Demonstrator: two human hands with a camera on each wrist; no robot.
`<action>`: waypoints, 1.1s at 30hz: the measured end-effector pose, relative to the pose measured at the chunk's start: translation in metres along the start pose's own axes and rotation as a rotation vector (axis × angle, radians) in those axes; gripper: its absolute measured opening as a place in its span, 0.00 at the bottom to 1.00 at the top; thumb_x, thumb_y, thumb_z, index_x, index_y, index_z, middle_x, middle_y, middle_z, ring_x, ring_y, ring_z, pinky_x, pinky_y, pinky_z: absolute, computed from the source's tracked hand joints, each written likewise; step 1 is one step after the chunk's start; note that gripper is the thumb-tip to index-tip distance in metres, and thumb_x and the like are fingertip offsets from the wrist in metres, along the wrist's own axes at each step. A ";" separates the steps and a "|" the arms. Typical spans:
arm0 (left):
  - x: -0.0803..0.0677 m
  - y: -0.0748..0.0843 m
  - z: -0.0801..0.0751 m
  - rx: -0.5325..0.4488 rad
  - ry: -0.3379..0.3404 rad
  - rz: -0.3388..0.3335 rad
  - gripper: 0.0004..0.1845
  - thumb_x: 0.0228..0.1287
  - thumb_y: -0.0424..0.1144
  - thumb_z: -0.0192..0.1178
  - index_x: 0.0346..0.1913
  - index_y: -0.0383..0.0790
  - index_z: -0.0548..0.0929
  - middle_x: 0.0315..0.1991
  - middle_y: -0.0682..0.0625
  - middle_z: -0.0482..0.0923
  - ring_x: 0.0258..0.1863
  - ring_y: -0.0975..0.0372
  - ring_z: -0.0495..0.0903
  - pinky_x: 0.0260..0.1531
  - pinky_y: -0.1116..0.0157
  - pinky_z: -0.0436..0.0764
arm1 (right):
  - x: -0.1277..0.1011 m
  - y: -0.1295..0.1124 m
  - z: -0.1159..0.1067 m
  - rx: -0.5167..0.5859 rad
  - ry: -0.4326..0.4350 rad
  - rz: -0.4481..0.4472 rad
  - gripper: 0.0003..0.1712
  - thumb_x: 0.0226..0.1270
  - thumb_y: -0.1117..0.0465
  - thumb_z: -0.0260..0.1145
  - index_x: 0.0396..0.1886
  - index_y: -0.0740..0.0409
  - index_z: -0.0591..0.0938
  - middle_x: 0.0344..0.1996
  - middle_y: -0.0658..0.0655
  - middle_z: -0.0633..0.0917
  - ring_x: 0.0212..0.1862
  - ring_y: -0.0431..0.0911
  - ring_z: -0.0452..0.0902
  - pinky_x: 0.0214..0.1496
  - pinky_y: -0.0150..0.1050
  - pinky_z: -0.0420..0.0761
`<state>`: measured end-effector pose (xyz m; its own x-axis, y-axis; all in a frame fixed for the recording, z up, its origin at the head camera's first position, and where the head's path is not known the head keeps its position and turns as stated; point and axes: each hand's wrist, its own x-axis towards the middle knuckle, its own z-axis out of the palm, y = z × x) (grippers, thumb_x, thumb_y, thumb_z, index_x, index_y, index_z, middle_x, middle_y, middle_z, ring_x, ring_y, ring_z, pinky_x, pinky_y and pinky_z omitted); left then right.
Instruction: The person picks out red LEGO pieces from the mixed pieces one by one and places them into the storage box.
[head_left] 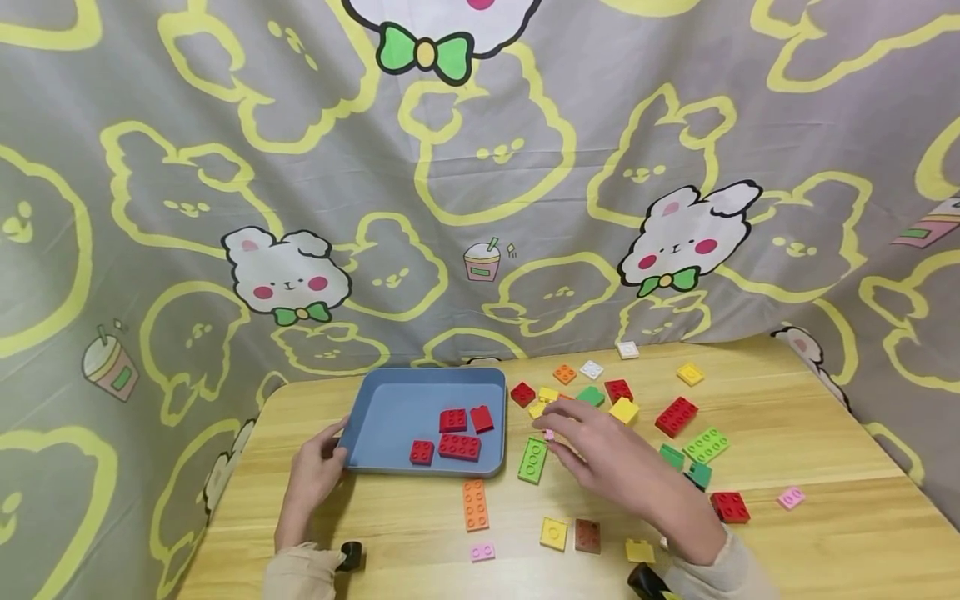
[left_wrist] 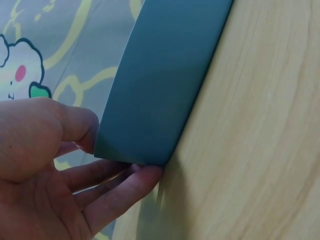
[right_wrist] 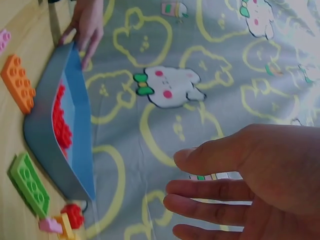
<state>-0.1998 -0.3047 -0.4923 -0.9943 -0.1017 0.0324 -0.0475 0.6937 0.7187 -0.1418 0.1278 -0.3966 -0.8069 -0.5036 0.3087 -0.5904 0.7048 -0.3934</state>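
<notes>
The left hand (head_left: 318,471) holds the near left corner of the blue tray (head_left: 390,408), with the thumb on top and the fingers under it. Only the left wrist view shows those fingers (left_wrist: 125,187) tucked under the corner. The head view shows four red bricks (head_left: 453,433) inside the tray. The tray's long side runs from the left hand toward the right hand. The right hand (head_left: 600,454) is open with loose fingers, holding nothing, above the loose bricks just right of the tray. A long green brick (head_left: 533,460) lies beside its fingertips, pointing away from the person.
</notes>
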 end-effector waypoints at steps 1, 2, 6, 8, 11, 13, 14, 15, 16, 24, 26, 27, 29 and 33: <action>0.000 0.000 0.001 0.000 0.002 0.004 0.28 0.69 0.25 0.50 0.72 0.34 0.73 0.53 0.26 0.81 0.42 0.48 0.83 0.29 0.68 0.81 | -0.003 0.004 -0.002 0.013 0.002 0.014 0.16 0.70 0.62 0.70 0.56 0.51 0.86 0.56 0.54 0.83 0.56 0.49 0.81 0.54 0.47 0.84; 0.001 0.000 0.001 -0.001 0.003 0.008 0.28 0.69 0.25 0.50 0.72 0.34 0.74 0.53 0.26 0.81 0.42 0.49 0.83 0.28 0.68 0.81 | -0.005 0.007 -0.005 0.027 0.004 0.032 0.16 0.70 0.62 0.70 0.56 0.51 0.86 0.57 0.55 0.83 0.57 0.51 0.81 0.54 0.48 0.83; 0.001 0.000 0.002 0.004 0.003 0.014 0.28 0.69 0.25 0.51 0.72 0.34 0.74 0.52 0.27 0.82 0.40 0.50 0.83 0.28 0.68 0.80 | -0.014 0.023 -0.012 0.071 0.008 0.102 0.16 0.69 0.63 0.71 0.56 0.51 0.86 0.56 0.53 0.84 0.58 0.52 0.81 0.56 0.51 0.82; 0.001 0.001 0.002 0.007 0.001 0.009 0.28 0.69 0.25 0.51 0.72 0.35 0.74 0.53 0.27 0.82 0.41 0.50 0.83 0.28 0.68 0.80 | -0.017 0.029 -0.015 0.074 0.005 0.119 0.16 0.69 0.63 0.71 0.55 0.51 0.86 0.54 0.53 0.85 0.57 0.52 0.81 0.56 0.51 0.82; 0.001 0.001 0.002 0.004 -0.002 0.005 0.28 0.70 0.25 0.50 0.73 0.36 0.74 0.53 0.28 0.81 0.40 0.51 0.82 0.28 0.68 0.79 | -0.021 0.034 -0.019 0.077 -0.001 0.125 0.15 0.68 0.64 0.71 0.53 0.52 0.86 0.53 0.53 0.85 0.57 0.53 0.82 0.56 0.52 0.82; 0.001 0.002 0.002 -0.002 -0.006 0.008 0.28 0.70 0.25 0.50 0.73 0.36 0.74 0.53 0.28 0.81 0.39 0.52 0.82 0.28 0.68 0.79 | -0.025 0.036 -0.022 0.080 0.001 0.130 0.15 0.67 0.65 0.72 0.52 0.52 0.87 0.53 0.53 0.86 0.56 0.53 0.82 0.55 0.52 0.83; 0.001 0.002 0.002 -0.005 -0.010 0.010 0.28 0.70 0.25 0.50 0.73 0.36 0.73 0.53 0.28 0.81 0.39 0.52 0.82 0.28 0.67 0.79 | -0.027 0.037 -0.025 0.079 0.004 0.134 0.15 0.67 0.65 0.72 0.52 0.53 0.87 0.53 0.53 0.86 0.56 0.53 0.82 0.55 0.52 0.83; 0.001 0.002 0.001 -0.007 -0.013 0.012 0.28 0.70 0.25 0.50 0.73 0.36 0.73 0.54 0.28 0.81 0.39 0.52 0.82 0.28 0.67 0.79 | -0.029 0.038 -0.027 0.081 0.009 0.136 0.15 0.66 0.66 0.73 0.52 0.54 0.87 0.52 0.53 0.87 0.56 0.53 0.83 0.54 0.52 0.83; 0.001 0.001 0.001 -0.008 -0.014 0.013 0.28 0.70 0.25 0.50 0.73 0.36 0.73 0.54 0.28 0.81 0.39 0.51 0.82 0.28 0.67 0.79 | -0.031 0.040 -0.030 0.079 0.013 0.140 0.16 0.65 0.67 0.73 0.52 0.54 0.87 0.51 0.52 0.87 0.54 0.52 0.83 0.53 0.52 0.83; 0.001 -0.001 -0.001 0.013 -0.012 0.007 0.28 0.70 0.25 0.50 0.73 0.35 0.73 0.55 0.27 0.81 0.45 0.47 0.83 0.30 0.68 0.80 | -0.048 0.053 -0.051 0.089 -0.019 0.229 0.18 0.64 0.65 0.75 0.53 0.58 0.86 0.48 0.53 0.88 0.49 0.52 0.84 0.49 0.53 0.84; 0.002 -0.001 -0.001 0.017 -0.013 0.010 0.28 0.70 0.26 0.50 0.73 0.35 0.73 0.55 0.27 0.81 0.45 0.47 0.83 0.30 0.68 0.80 | -0.053 0.060 -0.055 0.114 -0.059 0.282 0.20 0.64 0.64 0.74 0.55 0.60 0.85 0.49 0.55 0.87 0.49 0.53 0.83 0.49 0.54 0.84; 0.002 -0.001 -0.001 0.019 -0.011 0.013 0.28 0.70 0.26 0.51 0.73 0.35 0.73 0.54 0.27 0.81 0.44 0.48 0.83 0.30 0.68 0.79 | -0.056 0.064 -0.057 0.120 -0.080 0.314 0.21 0.64 0.63 0.74 0.56 0.61 0.85 0.49 0.55 0.87 0.49 0.53 0.83 0.49 0.54 0.84; 0.002 -0.001 -0.001 0.023 -0.009 0.018 0.28 0.70 0.26 0.51 0.73 0.35 0.74 0.54 0.28 0.82 0.43 0.49 0.83 0.30 0.68 0.79 | -0.062 0.072 -0.061 0.130 -0.121 0.365 0.22 0.64 0.62 0.75 0.57 0.61 0.84 0.48 0.55 0.87 0.48 0.53 0.82 0.48 0.55 0.83; 0.001 -0.002 -0.002 0.020 -0.015 0.009 0.28 0.70 0.26 0.51 0.73 0.35 0.74 0.53 0.28 0.82 0.40 0.52 0.82 0.29 0.68 0.79 | -0.074 0.091 -0.066 0.136 -0.182 0.438 0.22 0.61 0.63 0.77 0.55 0.61 0.84 0.46 0.55 0.86 0.47 0.54 0.82 0.47 0.56 0.83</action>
<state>-0.2007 -0.3080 -0.4920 -0.9960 -0.0847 0.0280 -0.0404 0.7084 0.7047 -0.1347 0.2621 -0.3977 -0.9630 -0.2621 -0.0624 -0.1822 0.8041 -0.5658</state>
